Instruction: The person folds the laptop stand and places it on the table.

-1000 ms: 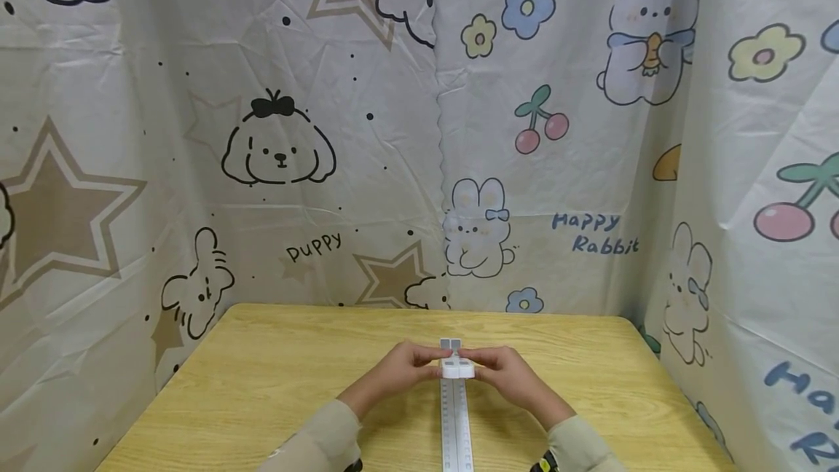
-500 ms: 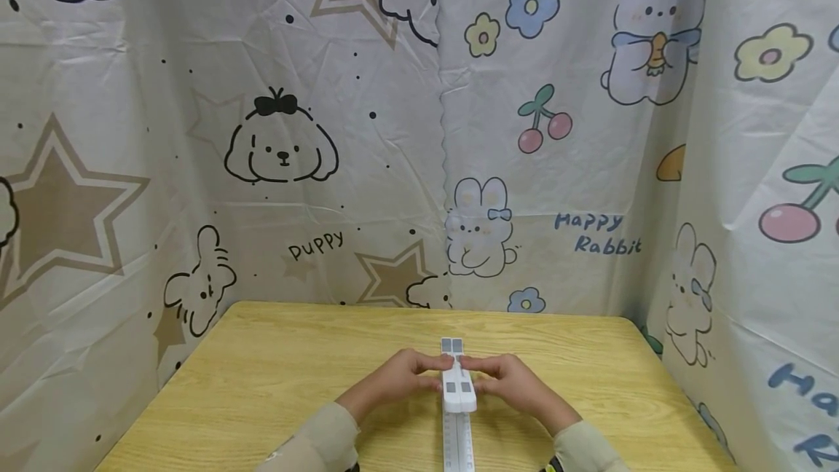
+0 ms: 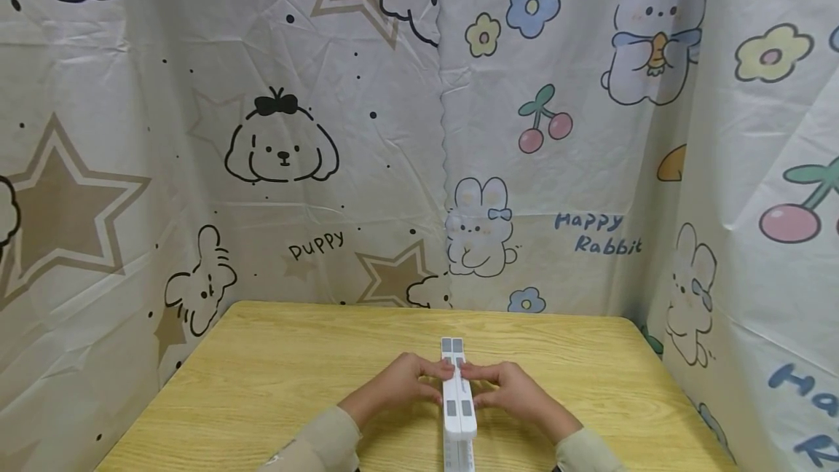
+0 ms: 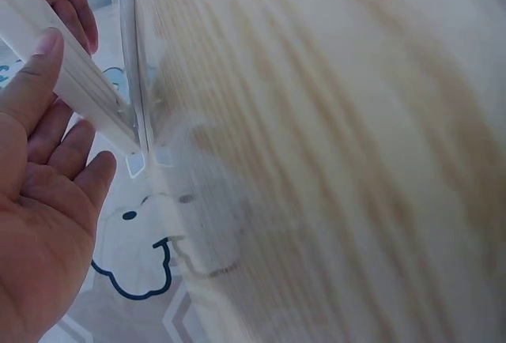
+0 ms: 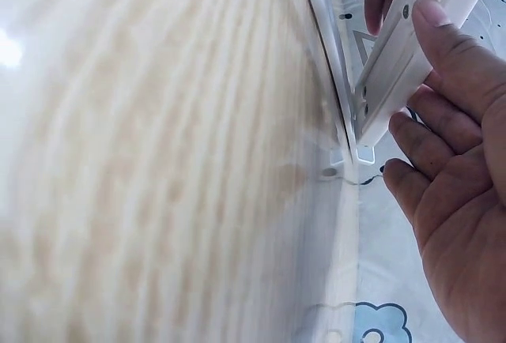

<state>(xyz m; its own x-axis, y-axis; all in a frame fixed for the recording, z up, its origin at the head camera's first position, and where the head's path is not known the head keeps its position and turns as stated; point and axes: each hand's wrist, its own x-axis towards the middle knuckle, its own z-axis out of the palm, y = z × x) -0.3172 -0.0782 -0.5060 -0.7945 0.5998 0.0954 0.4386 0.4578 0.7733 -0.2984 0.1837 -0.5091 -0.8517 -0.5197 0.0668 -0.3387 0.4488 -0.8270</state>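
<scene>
A narrow white folding laptop stand [image 3: 459, 403] with grey pads stands on the table, pointing toward me. Its upper arm lies above a notched lower bar [image 3: 458, 457], which shows only at the near end. My left hand [image 3: 408, 382] holds the arm's left side, thumb and fingers against it. On the opposite side my right hand [image 3: 514, 393] holds it in the same way. In the left wrist view the thumb presses the white arm [image 4: 79, 82], which slants up from the table. The right thumb lies near a small round fitting in the right wrist view.
The wood-grain table [image 3: 295, 355] extends on both sides of the stand. Behind it and at the sides hangs a cloth curtain [image 3: 393, 130] printed with puppies, rabbits, stars and flowers.
The upper arm's padded near end has come down toward me, covering more of the notched bar. Both hands have moved slightly nearer with it, keeping their hold.
</scene>
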